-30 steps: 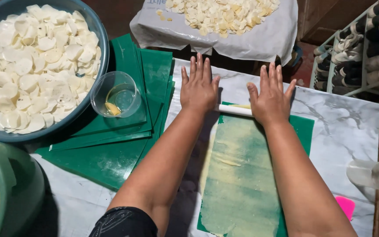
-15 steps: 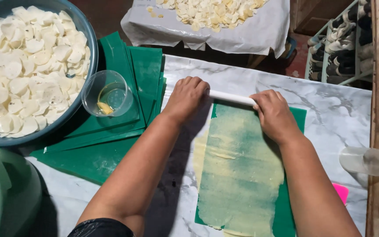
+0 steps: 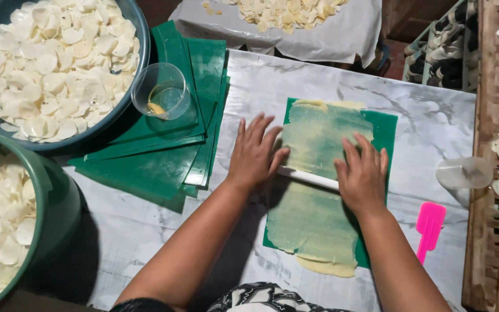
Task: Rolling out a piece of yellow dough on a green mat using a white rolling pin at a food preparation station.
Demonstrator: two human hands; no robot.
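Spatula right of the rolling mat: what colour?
Bright pink spatula, lying on the marbled table to the right of the green mat; head view shows it.

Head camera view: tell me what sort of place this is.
Probably a small home workshop for making crackers or chips. Both hands, left hand and right hand, press a white rolling pin over thin dough on a green sheet, beside a basin of pale discs.

The white rolling pin lies crosswise about halfway down the dough sheet, slightly tilted, both ends hidden under flat palms. The dough's rolled super thin, pale yellow, streaky enough that the green mat shows through. Its near edge spills past the mat onto the marble-pattern table.
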